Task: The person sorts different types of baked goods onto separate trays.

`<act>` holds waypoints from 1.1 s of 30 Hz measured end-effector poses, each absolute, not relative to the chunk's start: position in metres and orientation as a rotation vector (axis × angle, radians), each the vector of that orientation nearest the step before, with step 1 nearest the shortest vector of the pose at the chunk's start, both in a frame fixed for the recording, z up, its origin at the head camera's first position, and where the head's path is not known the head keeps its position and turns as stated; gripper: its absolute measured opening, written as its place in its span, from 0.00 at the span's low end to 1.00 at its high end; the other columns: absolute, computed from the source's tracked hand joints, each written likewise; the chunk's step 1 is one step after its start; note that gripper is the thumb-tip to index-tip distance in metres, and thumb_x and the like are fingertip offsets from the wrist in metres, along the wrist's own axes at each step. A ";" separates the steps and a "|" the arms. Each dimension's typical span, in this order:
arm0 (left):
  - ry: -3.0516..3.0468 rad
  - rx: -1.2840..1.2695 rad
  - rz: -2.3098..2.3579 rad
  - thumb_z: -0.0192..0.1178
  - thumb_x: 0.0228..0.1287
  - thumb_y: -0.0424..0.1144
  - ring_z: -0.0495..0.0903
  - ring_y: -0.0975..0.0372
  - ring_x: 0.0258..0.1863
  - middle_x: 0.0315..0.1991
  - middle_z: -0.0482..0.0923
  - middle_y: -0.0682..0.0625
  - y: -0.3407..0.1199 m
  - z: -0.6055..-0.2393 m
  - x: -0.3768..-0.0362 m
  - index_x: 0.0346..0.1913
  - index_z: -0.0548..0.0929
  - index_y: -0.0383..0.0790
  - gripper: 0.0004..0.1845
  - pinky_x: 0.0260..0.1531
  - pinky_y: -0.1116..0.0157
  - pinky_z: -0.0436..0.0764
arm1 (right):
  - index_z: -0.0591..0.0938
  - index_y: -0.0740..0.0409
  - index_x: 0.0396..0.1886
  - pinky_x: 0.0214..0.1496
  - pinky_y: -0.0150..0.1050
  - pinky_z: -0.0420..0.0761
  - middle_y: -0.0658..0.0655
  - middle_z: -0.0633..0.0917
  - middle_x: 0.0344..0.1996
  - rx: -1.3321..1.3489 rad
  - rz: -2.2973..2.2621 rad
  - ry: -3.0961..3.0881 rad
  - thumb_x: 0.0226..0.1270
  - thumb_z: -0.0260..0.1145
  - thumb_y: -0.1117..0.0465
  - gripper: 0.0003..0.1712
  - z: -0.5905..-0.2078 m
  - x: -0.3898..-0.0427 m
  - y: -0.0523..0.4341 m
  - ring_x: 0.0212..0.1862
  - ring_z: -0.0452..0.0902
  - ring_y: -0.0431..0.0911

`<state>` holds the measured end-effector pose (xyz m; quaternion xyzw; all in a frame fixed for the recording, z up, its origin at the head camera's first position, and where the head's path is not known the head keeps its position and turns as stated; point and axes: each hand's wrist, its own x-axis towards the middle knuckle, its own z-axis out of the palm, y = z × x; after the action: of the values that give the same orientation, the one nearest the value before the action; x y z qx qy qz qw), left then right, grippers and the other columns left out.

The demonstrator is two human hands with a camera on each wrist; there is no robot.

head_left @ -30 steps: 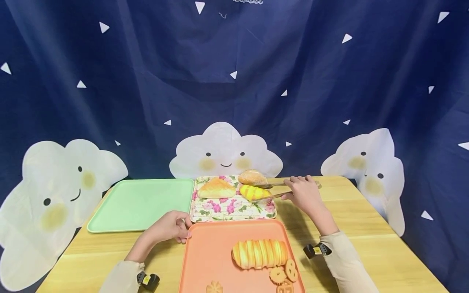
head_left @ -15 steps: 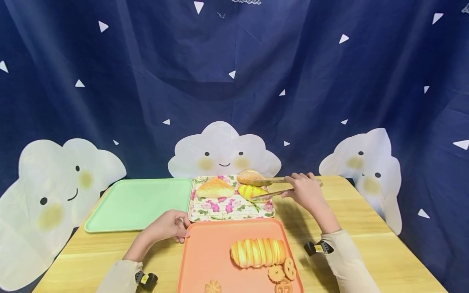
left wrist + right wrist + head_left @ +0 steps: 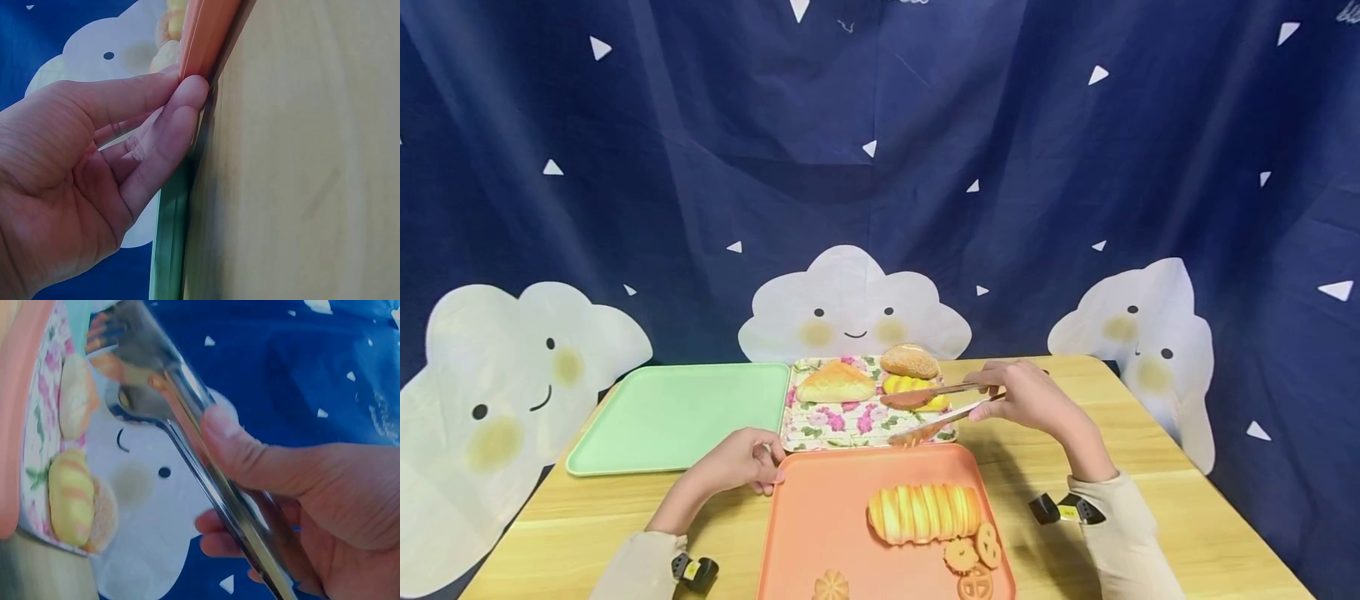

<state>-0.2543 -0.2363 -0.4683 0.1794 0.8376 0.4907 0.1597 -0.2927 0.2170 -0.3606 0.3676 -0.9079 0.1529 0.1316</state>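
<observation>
Over floral tray (image 3: 820,427): right hand (image 3: 1033,398) grips empty tongs (image 3: 934,410), yellow bun (image 3: 904,385) just beyond.

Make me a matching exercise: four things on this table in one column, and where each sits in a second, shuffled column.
Things:
1. striped long loaf
2. triangular pastry
3. tongs
4. left hand

Places:
A. on the floral tray
B. in the right hand
C. on the orange tray
D. at the orange tray's left corner

Pairs: 1-C, 2-A, 3-B, 4-D

I see open bench (image 3: 1150,433) right of the trays; the green tray (image 3: 677,412) lies bare, bread crowds the floral tray (image 3: 842,421).
</observation>
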 end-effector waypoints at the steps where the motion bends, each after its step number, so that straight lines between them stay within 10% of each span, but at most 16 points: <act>1: 2.390 0.515 1.403 0.68 0.61 0.27 0.85 0.57 0.23 0.24 0.85 0.41 -0.236 -0.468 -0.254 0.38 0.81 0.28 0.07 0.24 0.63 0.87 | 0.89 0.53 0.48 0.30 0.31 0.73 0.43 0.83 0.29 1.110 0.468 -2.641 0.48 0.78 0.43 0.29 -0.360 -0.291 0.216 0.29 0.75 0.35; 33: 2.436 0.488 1.349 0.68 0.61 0.27 0.86 0.56 0.23 0.23 0.85 0.43 -0.234 -0.464 -0.255 0.37 0.81 0.29 0.06 0.26 0.63 0.87 | 0.91 0.54 0.43 0.32 0.29 0.75 0.45 0.88 0.30 1.442 0.679 -2.954 0.50 0.81 0.55 0.19 -0.369 -0.292 0.205 0.28 0.71 0.34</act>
<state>-0.2550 -0.2341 -0.4640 0.1705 0.8511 0.4713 0.1567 -0.2921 0.2048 -0.3692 0.4271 -0.8750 0.2010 -0.1071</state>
